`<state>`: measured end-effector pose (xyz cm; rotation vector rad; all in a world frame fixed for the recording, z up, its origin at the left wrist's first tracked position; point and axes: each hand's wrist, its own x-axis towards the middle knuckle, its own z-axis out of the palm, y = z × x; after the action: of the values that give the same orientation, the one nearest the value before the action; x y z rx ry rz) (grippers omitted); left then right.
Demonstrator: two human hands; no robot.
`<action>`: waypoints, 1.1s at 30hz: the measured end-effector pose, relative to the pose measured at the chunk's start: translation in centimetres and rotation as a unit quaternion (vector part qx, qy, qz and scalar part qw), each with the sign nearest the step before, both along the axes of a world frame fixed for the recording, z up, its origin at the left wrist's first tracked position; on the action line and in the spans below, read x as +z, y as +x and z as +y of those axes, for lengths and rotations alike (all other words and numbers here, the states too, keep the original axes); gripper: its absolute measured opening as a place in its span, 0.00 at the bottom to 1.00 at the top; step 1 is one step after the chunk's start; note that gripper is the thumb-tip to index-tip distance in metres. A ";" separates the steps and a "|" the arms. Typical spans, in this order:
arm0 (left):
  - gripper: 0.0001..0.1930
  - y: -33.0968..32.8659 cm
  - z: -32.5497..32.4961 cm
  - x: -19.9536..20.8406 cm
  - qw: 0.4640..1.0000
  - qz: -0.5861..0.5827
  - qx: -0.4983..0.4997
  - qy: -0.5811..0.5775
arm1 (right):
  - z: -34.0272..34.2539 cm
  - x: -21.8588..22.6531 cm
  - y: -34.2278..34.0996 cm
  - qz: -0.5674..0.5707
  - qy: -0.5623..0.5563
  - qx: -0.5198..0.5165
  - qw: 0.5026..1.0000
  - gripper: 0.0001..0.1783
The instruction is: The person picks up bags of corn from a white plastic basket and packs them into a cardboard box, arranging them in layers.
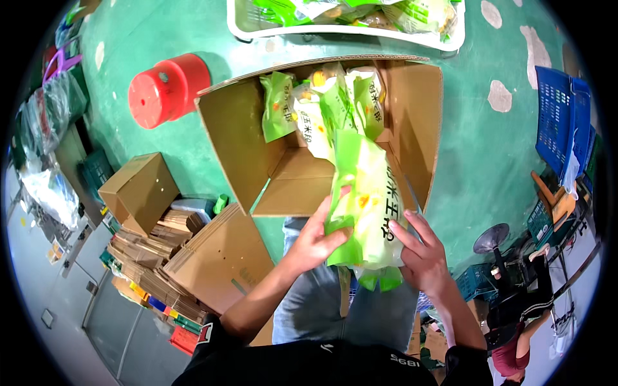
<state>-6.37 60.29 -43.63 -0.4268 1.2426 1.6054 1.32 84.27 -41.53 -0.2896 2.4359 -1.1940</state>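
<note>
Between my hands is a green and white plastic food bag (370, 206) with small yellow corn pictures, held above the near side of an open cardboard box (296, 196). My left hand (317, 241) grips the bag's left edge, thumb on top. On its right side my right hand (421, 254) supports it, some fingers against the printed face; its thumb is hidden. Inside the box, along the far wall, stand several similar bags (322, 106), with yellow pieces showing through clear parts. The box's near part shows bare cardboard.
Beyond the box a white plastic crate (347, 28) holds more such bags. A red stool (168, 90) lies to the left. Flattened cartons (219, 257) and a closed box (138, 193) are at lower left. Blue baskets (560, 119) stand right; another person (515, 350) is at lower right.
</note>
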 end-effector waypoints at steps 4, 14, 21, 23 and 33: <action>0.33 -0.5 0.4 1.3 0.988 0.102 -0.112 -0.030 | 1.2 0.7 0.7 -0.026 -0.043 0.021 0.999 0.10; 0.29 -1.6 6.5 -13.3 0.935 0.327 -0.097 -0.094 | 3.0 -7.2 -2.8 -0.125 0.158 -0.052 0.978 0.17; 0.12 1.8 6.2 -21.5 0.950 0.248 -0.029 -0.188 | 0.0 -14.3 -9.2 -0.269 0.026 -0.257 0.928 0.16; 0.10 2.2 2.8 -22.0 0.946 0.183 0.033 -0.266 | -2.2 -17.2 -11.3 -0.252 -0.083 -0.304 0.915 0.17; 0.68 -0.5 -1.2 -34.4 0.863 0.208 -0.069 -0.455 | -11.9 -36.2 -10.6 -0.165 0.172 -0.299 0.924 0.49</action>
<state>-6.90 59.07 -78.06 -0.5591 2.3017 0.9108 -9.29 72.38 -77.76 0.7477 2.4251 -0.8942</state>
